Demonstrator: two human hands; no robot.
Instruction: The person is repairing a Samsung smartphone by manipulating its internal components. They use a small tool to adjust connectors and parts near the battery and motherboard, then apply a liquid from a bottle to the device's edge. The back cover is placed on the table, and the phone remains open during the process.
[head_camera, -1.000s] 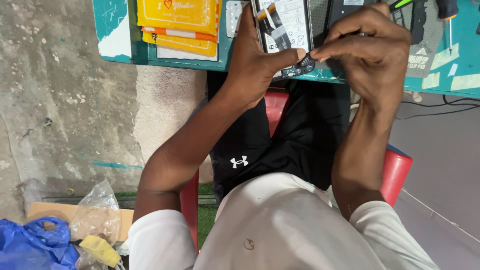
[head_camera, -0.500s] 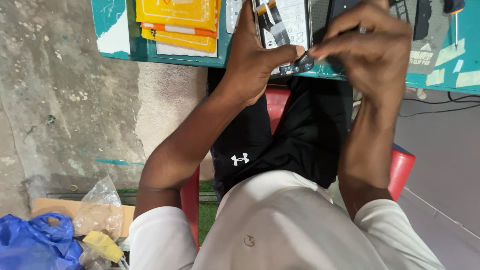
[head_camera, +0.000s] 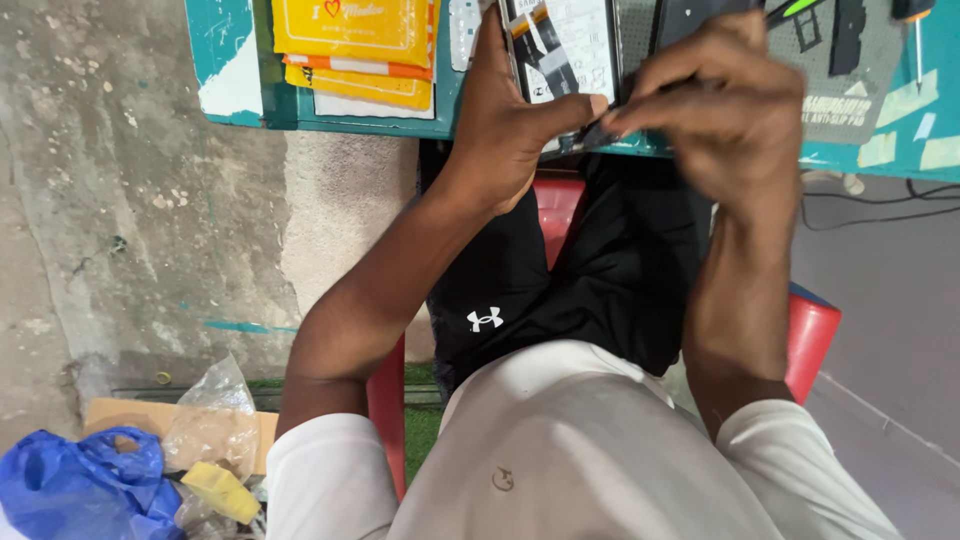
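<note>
Bare concrete floor (head_camera: 120, 200) underfoot, a teal tabletop (head_camera: 240, 95) up at the edge, yellow packets (head_camera: 355, 40) stacked on it beside a grey work mat (head_camera: 860, 70). The seated person leans in from a red chair (head_camera: 815, 335). The left hand (head_camera: 510, 125) braces an opened phone (head_camera: 560, 50) at the tabletop's near edge, thumb stretched across to pin it. The right hand (head_camera: 725, 115) is curled tight, fingertips pinching something small and dark right at the thumb; what exactly, I can't tell. Compared with a second ago, both hands have barely budged, so this is slow, fiddly work at one spot. A blue bag (head_camera: 70, 490) sits on the floor.
</note>
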